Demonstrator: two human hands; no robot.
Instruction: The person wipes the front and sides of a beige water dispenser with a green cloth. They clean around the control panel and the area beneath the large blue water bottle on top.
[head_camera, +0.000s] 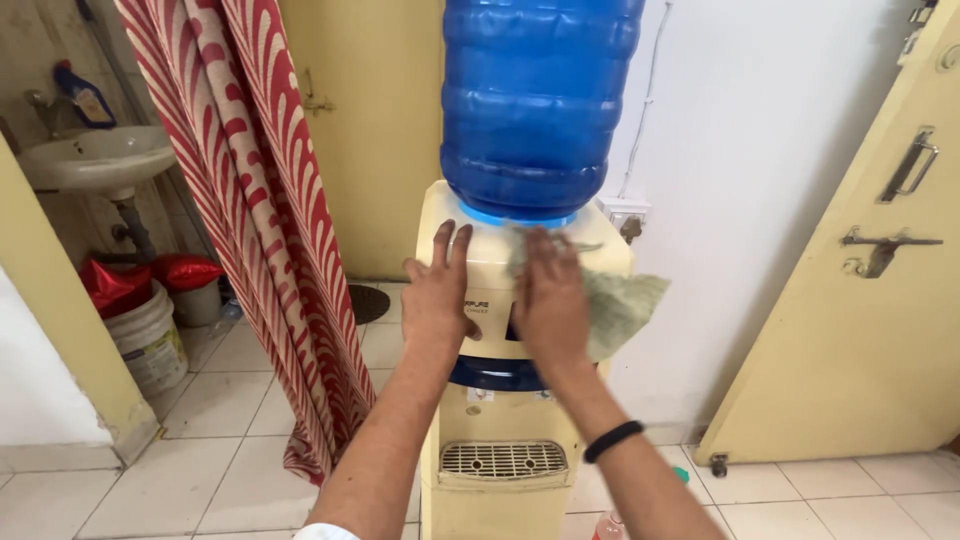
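A cream water dispenser (480, 420) stands before me with a big blue water bottle (535, 95) upside down on its top. My left hand (438, 290) rests flat on the dispenser's upper front, fingers apart and pointing up. My right hand (550, 295) presses a pale green cloth (620, 305) against the front just below the bottle; the cloth hangs out to the right. A black band circles my right wrist.
A red and cream patterned curtain (270, 210) hangs left of the dispenser. Behind it are a white washbasin (95, 160), a white bucket (150, 340) and red bags. A yellow door (870, 260) with latch and handle stands open on the right. The floor is tiled.
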